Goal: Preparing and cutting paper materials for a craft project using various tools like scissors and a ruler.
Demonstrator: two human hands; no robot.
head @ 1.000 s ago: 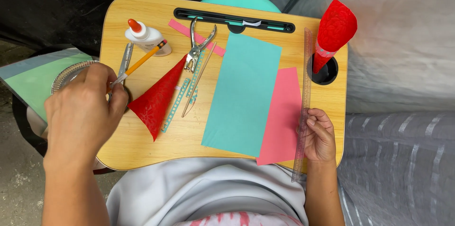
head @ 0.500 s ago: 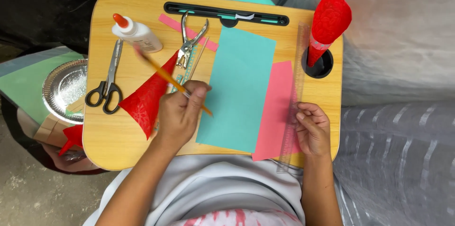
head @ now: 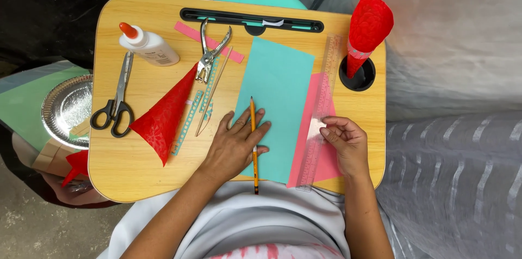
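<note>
My left hand [head: 235, 144] lies flat on a teal paper sheet [head: 277, 85], palm down. A yellow pencil [head: 254, 172] sits between its fingers, pointing away from me. My right hand [head: 343, 140] pinches the right edge of a clear ruler [head: 322, 101]. The ruler lies lengthwise over a pink paper sheet [head: 329, 171], along the teal sheet's right side. Everything rests on a wooden lap desk [head: 125, 172].
Left of my left hand lie a red paper cone [head: 163, 120], punched teal strips [head: 190, 119], a hole punch [head: 209, 52], black-handled scissors [head: 114, 105] and a glue bottle [head: 149, 47]. Another red cone [head: 368, 25] stands in the cup hole. A foil plate [head: 66, 109] sits off the left edge.
My left hand left the scissors, picked up the pencil and came to rest on the teal sheet. My right hand brought the ruler in from the desk's right edge onto the pink sheet.
</note>
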